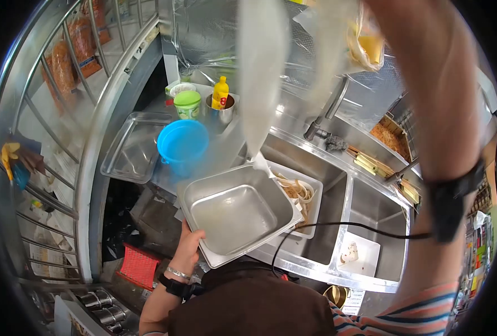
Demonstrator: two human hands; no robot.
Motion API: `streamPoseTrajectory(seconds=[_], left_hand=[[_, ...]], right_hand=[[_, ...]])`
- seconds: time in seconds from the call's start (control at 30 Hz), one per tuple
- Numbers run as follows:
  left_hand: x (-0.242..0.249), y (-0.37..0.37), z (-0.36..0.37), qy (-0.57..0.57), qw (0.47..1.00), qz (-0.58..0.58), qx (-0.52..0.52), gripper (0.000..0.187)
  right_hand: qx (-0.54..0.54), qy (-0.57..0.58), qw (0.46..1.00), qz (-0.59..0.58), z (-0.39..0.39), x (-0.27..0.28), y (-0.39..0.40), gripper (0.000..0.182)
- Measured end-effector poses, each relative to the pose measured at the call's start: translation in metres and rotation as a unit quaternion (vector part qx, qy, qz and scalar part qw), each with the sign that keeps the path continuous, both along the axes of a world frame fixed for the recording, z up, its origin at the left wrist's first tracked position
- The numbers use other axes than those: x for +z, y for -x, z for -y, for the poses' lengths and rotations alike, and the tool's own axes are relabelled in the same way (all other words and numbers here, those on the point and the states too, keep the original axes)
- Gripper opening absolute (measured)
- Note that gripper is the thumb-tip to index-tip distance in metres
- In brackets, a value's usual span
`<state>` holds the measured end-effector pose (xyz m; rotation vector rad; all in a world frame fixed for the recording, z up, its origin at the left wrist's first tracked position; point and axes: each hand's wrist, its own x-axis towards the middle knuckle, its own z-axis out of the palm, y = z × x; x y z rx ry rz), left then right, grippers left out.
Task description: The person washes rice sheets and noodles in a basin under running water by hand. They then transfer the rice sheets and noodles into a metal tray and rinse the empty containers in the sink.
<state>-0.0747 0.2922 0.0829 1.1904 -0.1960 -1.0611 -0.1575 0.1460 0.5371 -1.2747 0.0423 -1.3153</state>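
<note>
Near: your left hand [189, 246] is gripping the rectangular stainless-steel pan [234, 215] at its near-left side. Grip is closed on the rim, thumb lying over the lip, fingers mostly hidden underneath. Pan is sitting in front of you, open side up, its right part overhanging the steel double-basin sink [347, 196]. With one visible hand bearing it, steadiness is probably depending on a firm thumb and a well-spread underside hold; a level wrist should be helping.

Right forearm [439, 112] is reaching up past the frame's top; right hand is lying out of view, so you cannot tell its grip. Long white blurred strip [259, 78] is hanging towards the pan's far rim; contact is unclear. Smooth, slow movement should be limiting swing.

Edges: thin black cable [366, 225] is crossing the sink and running close by the pan's right side, a likely snag. White plastic tray [317, 196] holding pale strips [302, 193] is sitting just beyond the right rim. Blue plastic tub [182, 143] is crowding the far-left corner, so sideways room there is looking tight.

Farther: grey metal faucet [330, 112] is projecting over the sink's back edge; yellow bottle [220, 94] is standing beyond the tub.
</note>
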Motion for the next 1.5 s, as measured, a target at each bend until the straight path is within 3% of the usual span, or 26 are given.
streamPoseTrajectory(seconds=[0.07, 0.1, 0.13, 0.17, 0.23, 0.27, 0.3, 0.4, 0.43, 0.6, 0.63, 0.67, 0.73, 0.77, 0.8, 0.83, 0.93, 1.0, 1.07, 1.13, 1.2, 1.27, 1.33, 1.37, 1.4, 1.5], left_hand=[[0.000, 0.000, -0.008, 0.005, 1.000, -0.010, 0.009, 0.077], [0.001, 0.001, -0.012, 0.013, 0.999, -0.023, 0.021, 0.077], [0.002, 0.002, -0.014, 0.010, 0.999, -0.023, 0.026, 0.077], [0.003, 0.003, -0.018, 0.033, 0.999, -0.009, 0.028, 0.078], [-0.003, 0.003, -0.025, 0.051, 0.998, 0.005, 0.032, 0.079], [-0.014, 0.002, -0.026, -0.024, 0.954, 0.292, 0.059, 0.081], [-0.020, 0.002, -0.028, -0.097, 0.825, 0.552, 0.078, 0.083], [0.011, 0.006, -0.034, -0.087, 0.820, 0.566, 0.026, 0.087], [0.007, 0.007, -0.038, -0.110, 0.851, 0.513, 0.009, 0.081], [-0.006, 0.002, -0.044, -0.132, 0.884, 0.448, -0.008, 0.063], [-0.005, -0.001, -0.045, -0.125, 0.872, 0.472, -0.015, 0.062], [-0.001, -0.002, -0.045, -0.118, 0.859, 0.497, -0.022, 0.062], [0.019, 0.003, -0.039, -0.161, 0.867, 0.471, -0.035, 0.061], [0.021, 0.002, -0.040, -0.160, 0.823, 0.543, -0.045, 0.061], [0.023, 0.003, -0.039, -0.156, 0.774, 0.611, -0.054, 0.061], [0.032, 0.010, -0.036, -0.196, 0.789, 0.579, -0.069, 0.058], [0.024, 0.003, -0.048, -0.179, 0.746, 0.630, -0.119, 0.056], [0.017, -0.004, -0.058, -0.177, 0.748, 0.625, -0.134, 0.051], [0.008, -0.013, -0.063, -0.240, 0.798, 0.527, -0.169, 0.035], [0.028, -0.005, -0.056, -0.265, 0.782, 0.530, -0.193, 0.028], [0.034, -0.003, -0.053, -0.294, 0.765, 0.531, -0.216, 0.022], [0.028, -0.006, -0.066, -0.334, 0.731, 0.565, -0.188, 0.017], [0.020, -0.006, -0.077, -0.325, 0.723, 0.597, -0.125, 0.016], [0.017, -0.010, -0.083, -0.324, 0.732, 0.590, -0.107, 0.016], [0.015, -0.015, -0.087, -0.324, 0.741, 0.581, -0.089, 0.016], [0.021, -0.005, -0.079, -0.349, 0.737, 0.572, -0.083, 0.014]], right_hand=[[0.117, 0.388, 0.914, -0.036, 0.030, -0.082, 0.009, 0.021], [0.243, 0.213, 0.934, -0.149, 0.026, -0.095, 0.000, 0.028], [0.338, -0.010, 0.932, -0.127, 0.004, -0.119, 0.005, 0.024], [0.326, -0.121, 0.924, -0.162, -0.008, -0.137, 0.006, 0.027], [0.381, -0.174, 0.890, -0.183, -0.014, -0.192, 0.007, 0.031], [0.374, -0.241, 0.871, -0.207, -0.019, -0.214, 0.008, 0.032], [0.365, -0.306, 0.849, -0.230, -0.023, -0.234, 0.010, 0.032], [0.362, -0.381, 0.810, -0.259, -0.027, -0.319, 0.009, 0.028], [0.354, -0.400, 0.799, -0.276, -0.030, -0.347, 0.009, 0.026], [0.395, -0.307, 0.740, -0.449, -0.036, -0.422, 0.015, 0.022], [0.386, -0.045, 0.688, -0.613, -0.035, -0.417, 0.015, 0.021], [0.337, 0.220, 0.568, -0.718, -0.034, -0.415, 0.016, 0.019], [0.307, 0.300, 0.597, -0.677, -0.039, -0.436, 0.020, 0.020], [0.275, 0.382, 0.614, -0.634, -0.044, -0.449, 0.020, 0.021], [0.291, 0.328, 0.660, -0.610, -0.053, -0.459, 0.009, 0.019], [0.307, 0.274, 0.702, -0.581, -0.058, -0.464, -0.005, 0.018], [0.279, 0.300, 0.713, -0.568, -0.056, -0.443, -0.011, 0.020], [0.350, 0.261, 0.710, -0.552, -0.061, -0.444, -0.015, 0.026], [0.328, 0.271, 0.727, -0.539, -0.075, -0.469, -0.021, 0.026], [0.308, 0.285, 0.740, -0.525, -0.068, -0.471, -0.017, 0.027], [0.330, 0.358, 0.731, -0.478, -0.048, -0.449, -0.004, 0.024], [0.389, 0.367, 0.665, -0.521, 0.009, -0.396, 0.012, 0.022], [0.389, 0.172, 0.791, -0.440, 0.078, -0.378, 0.041, 0.026], [0.302, 0.106, 0.891, -0.322, 0.112, -0.389, 0.059, 0.019], [0.333, -0.141, 0.887, -0.286, 0.142, -0.397, 0.083, 0.018], [0.097, -0.136, 0.862, -0.479, 0.228, -0.463, 0.133, 0.019]])
